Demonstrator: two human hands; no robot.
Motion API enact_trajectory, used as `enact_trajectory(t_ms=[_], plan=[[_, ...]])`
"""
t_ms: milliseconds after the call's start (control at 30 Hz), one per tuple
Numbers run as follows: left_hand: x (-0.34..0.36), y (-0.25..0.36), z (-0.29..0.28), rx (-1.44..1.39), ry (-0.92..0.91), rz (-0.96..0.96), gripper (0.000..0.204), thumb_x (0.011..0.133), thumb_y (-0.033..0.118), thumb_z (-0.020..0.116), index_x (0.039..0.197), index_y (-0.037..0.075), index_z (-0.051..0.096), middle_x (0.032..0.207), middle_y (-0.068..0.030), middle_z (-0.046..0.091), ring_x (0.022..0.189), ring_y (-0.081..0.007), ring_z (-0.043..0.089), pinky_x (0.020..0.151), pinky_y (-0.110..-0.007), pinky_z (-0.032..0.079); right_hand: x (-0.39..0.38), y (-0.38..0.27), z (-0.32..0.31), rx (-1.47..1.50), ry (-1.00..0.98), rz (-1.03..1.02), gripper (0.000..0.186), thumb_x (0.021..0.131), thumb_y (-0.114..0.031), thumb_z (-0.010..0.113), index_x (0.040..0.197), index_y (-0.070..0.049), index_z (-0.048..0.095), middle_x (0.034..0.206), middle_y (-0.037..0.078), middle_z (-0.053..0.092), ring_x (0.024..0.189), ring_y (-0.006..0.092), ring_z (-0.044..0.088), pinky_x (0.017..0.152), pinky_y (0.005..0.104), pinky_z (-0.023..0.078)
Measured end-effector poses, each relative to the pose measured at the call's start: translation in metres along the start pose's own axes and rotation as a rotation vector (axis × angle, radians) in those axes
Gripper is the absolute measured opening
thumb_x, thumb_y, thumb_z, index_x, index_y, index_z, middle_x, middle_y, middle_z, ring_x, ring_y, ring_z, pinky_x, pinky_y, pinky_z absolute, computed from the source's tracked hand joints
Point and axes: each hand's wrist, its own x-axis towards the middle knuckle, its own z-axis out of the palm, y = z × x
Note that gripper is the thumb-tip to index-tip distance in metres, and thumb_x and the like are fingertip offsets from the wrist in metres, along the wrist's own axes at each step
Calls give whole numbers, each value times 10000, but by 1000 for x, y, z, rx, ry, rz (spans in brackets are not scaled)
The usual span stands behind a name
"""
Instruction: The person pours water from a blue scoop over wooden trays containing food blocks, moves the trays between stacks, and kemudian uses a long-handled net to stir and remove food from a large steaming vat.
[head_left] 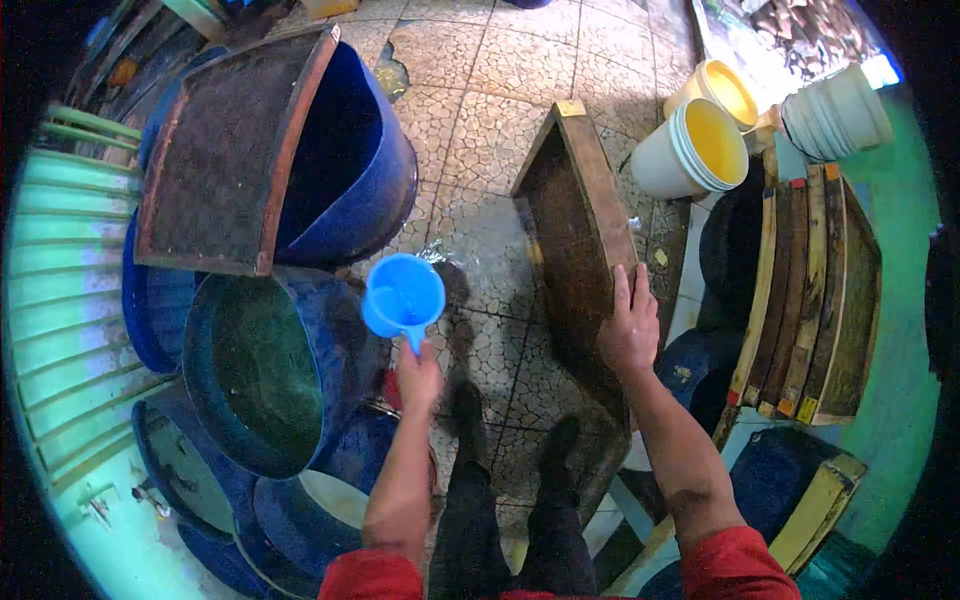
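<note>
My left hand is closed round the handle of a light blue plastic dipper, held out over the floor with its mouth facing up. A splash of water shows at its far rim. On the right, a shallow wooden-framed tray stands tilted on edge, its dark inner face turned toward the dipper. My right hand grips its upper edge, fingers laid over the wood and the thumb out of sight. Wet floor shines between dipper and tray.
Left of me stand a blue drum with another wooden-framed tray across it and a water-filled blue drum. On the right are white buckets with yellow insides and a row of stacked wooden frames. Cracked-pattern tiles cover the floor.
</note>
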Motion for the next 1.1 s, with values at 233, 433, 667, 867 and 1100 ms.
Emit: enact_trajectory(t_ms=[233,433,667,867,1100], plan=[[-54,-24,-152,255,372,191,317,921,218,520,1144,-5,491,933,-162,570,856,-293,549,803,-405,430,-4,-10,-14,65,-95,78,755,686,-66,605,1384,-130,327,1406,204,310,1102,397,475,863,440,475],[-35,-118,-274,722,431,-165,280,893,184,484,1044,-52,470,906,-305,591,879,-488,556,686,-534,431,-9,-9,-11,158,-23,96,743,712,-103,617,1378,-131,289,1341,246,339,1190,424,405,945,459,415],[33,-238,-260,259,110,-496,159,887,180,507,855,28,473,652,-125,497,528,-274,469,482,-411,380,-6,-27,-8,135,-22,96,723,738,-123,631,1375,-158,292,1344,250,330,1219,424,371,976,469,381],[-12,-158,-234,-393,209,-450,195,902,231,536,794,102,437,560,-6,411,383,-112,372,362,-258,299,-11,-18,0,-36,-98,84,801,771,-160,646,1439,-187,206,1398,240,276,1240,412,362,950,470,393],[-103,-81,-233,-209,205,-153,180,902,230,554,842,77,481,576,-13,439,426,-117,393,392,-256,310,-10,-23,1,-37,5,-8,800,738,-156,640,1432,-197,242,1414,192,283,1213,396,379,933,489,409]])
